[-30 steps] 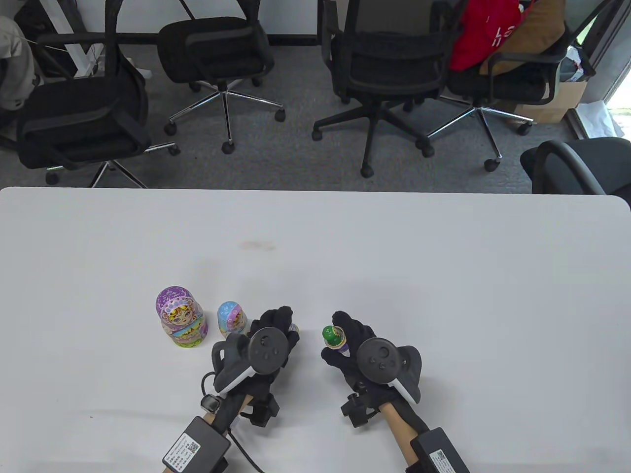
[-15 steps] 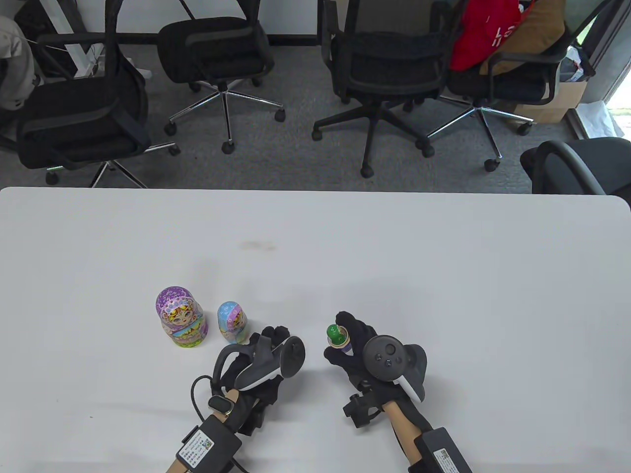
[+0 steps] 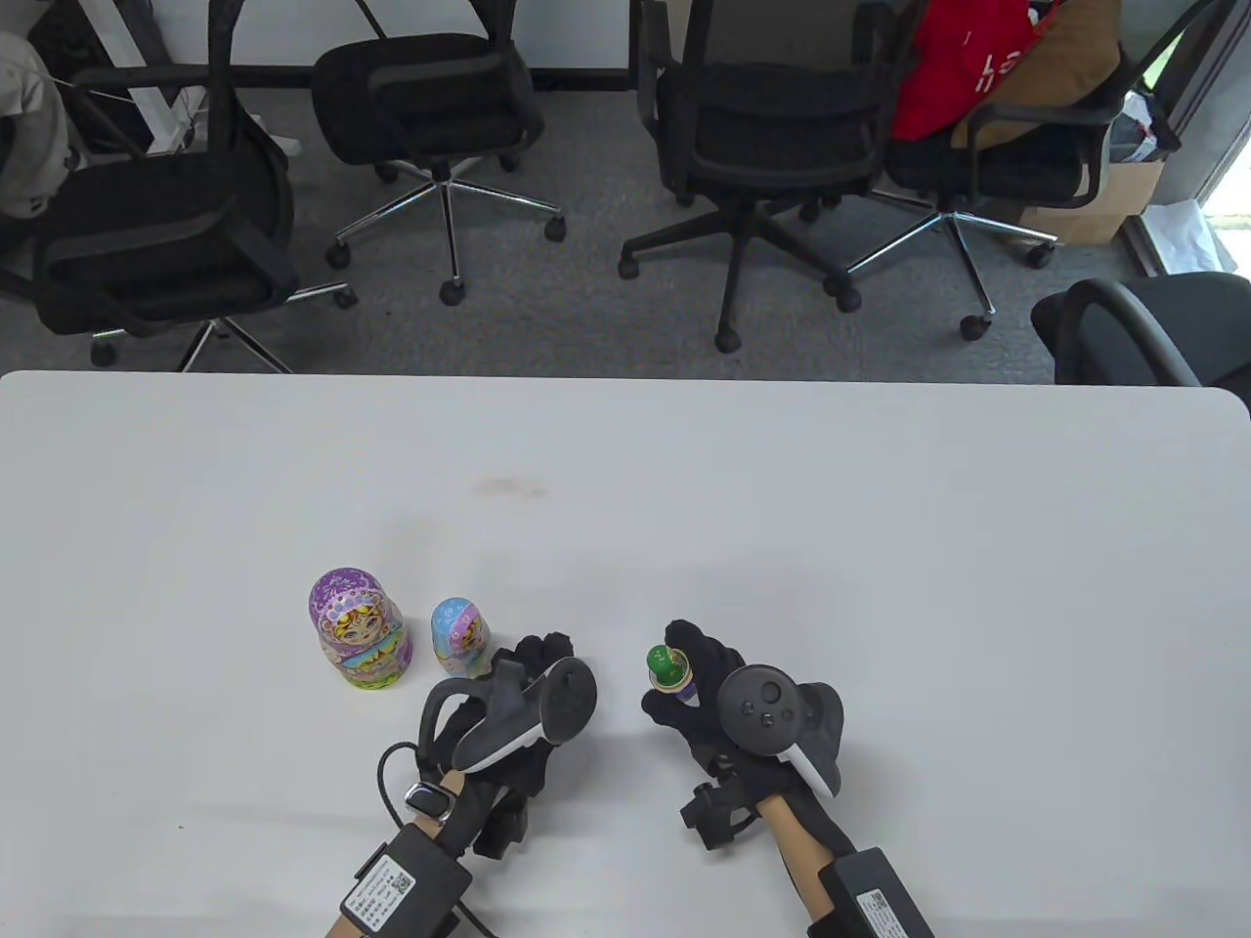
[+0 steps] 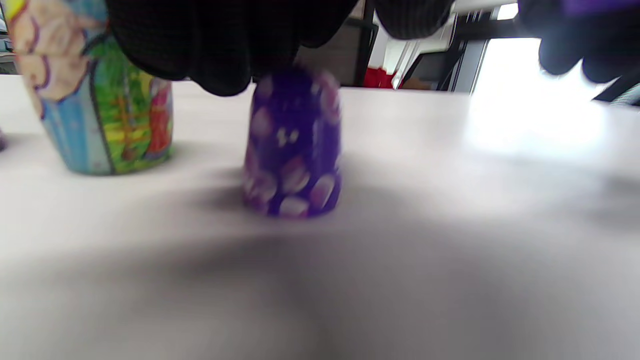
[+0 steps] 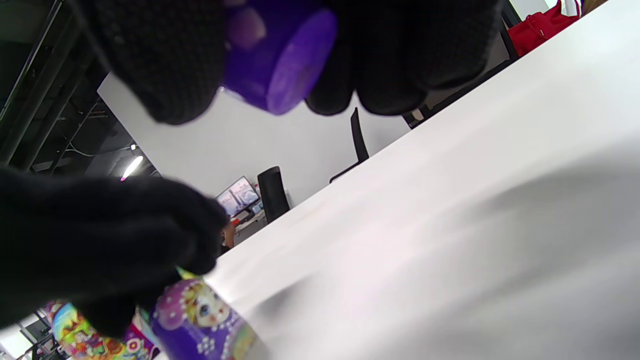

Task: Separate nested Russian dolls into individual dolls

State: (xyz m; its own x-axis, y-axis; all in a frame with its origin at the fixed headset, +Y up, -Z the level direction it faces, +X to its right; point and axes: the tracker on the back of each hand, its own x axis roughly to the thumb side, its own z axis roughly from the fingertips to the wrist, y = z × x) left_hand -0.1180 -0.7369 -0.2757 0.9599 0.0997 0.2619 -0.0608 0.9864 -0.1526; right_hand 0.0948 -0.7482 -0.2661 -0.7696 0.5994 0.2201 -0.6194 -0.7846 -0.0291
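Observation:
My left hand (image 3: 540, 653) rests its fingertips (image 4: 225, 60) on top of a dark purple doll top half (image 4: 292, 160), which stands on the table just right of the blue doll (image 3: 459, 637). The hand hides this piece in the table view; it shows with its painted face in the right wrist view (image 5: 200, 315). My right hand (image 3: 676, 676) grips the matching purple lower half (image 5: 292, 62), held above the table. A small green doll (image 3: 665, 664) sticks up out of it. The large purple doll (image 3: 357, 630) stands whole at the left.
The white table (image 3: 880, 547) stretches far beyond and to the right of my hands. Several black office chairs (image 3: 762, 127) stand past its far edge. The blue doll (image 4: 95, 100) stands close to my left fingers.
My left hand has turned, drawn away from the right hand and shifted toward the blue doll, bringing the purple top half down onto the table. My right hand has barely moved.

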